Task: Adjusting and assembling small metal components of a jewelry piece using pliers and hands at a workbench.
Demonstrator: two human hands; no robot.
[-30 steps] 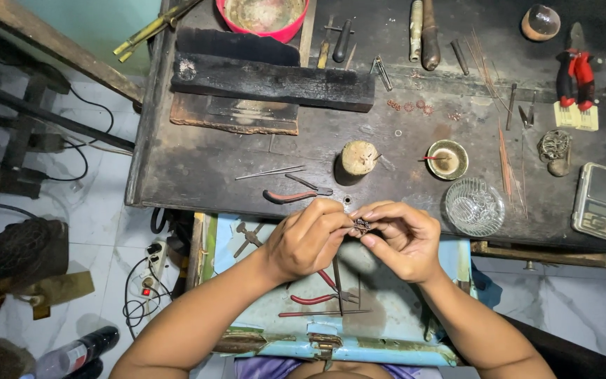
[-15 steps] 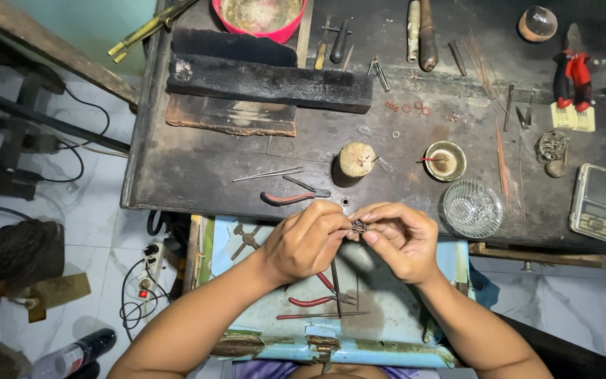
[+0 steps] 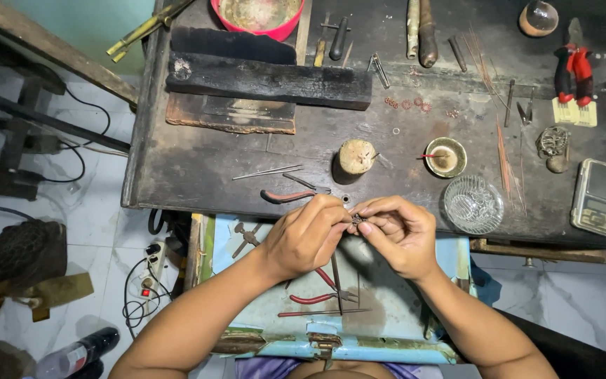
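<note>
Head view looks straight down on a small metal piece (image 3: 357,220) that I pinch between both hands, right at the near edge of the dark tabletop (image 3: 198,161) and above the pale blue drawer tray (image 3: 387,330) pulled out before me. My left hand (image 3: 308,235) is closed around a thin tool whose dark shaft runs down from my palm; I cannot tell its tip, which my fingers hide. My right hand (image 3: 398,235) is closed too, with thumb and forefinger nipped on the piece to steady it. The piece is too small to say more than that it looks like fine wirework.

I judge that I am in the middle of shaping or joining it, with the fine work not yet finished; the next move calls for a steady right hand and a small, careful turn of the tool, since a slip would drop the piece into the tray.

Just beyond my left hand lie red-handled pliers (image 3: 285,197) on the tabletop, and another red-handled pair (image 3: 313,298) rests in the tray. Farther out stand a short wooden stump (image 3: 356,157), a small round dish (image 3: 445,157) and a clear glass bowl (image 3: 473,204), with a pocket scale (image 3: 596,196) well to the right.
</note>
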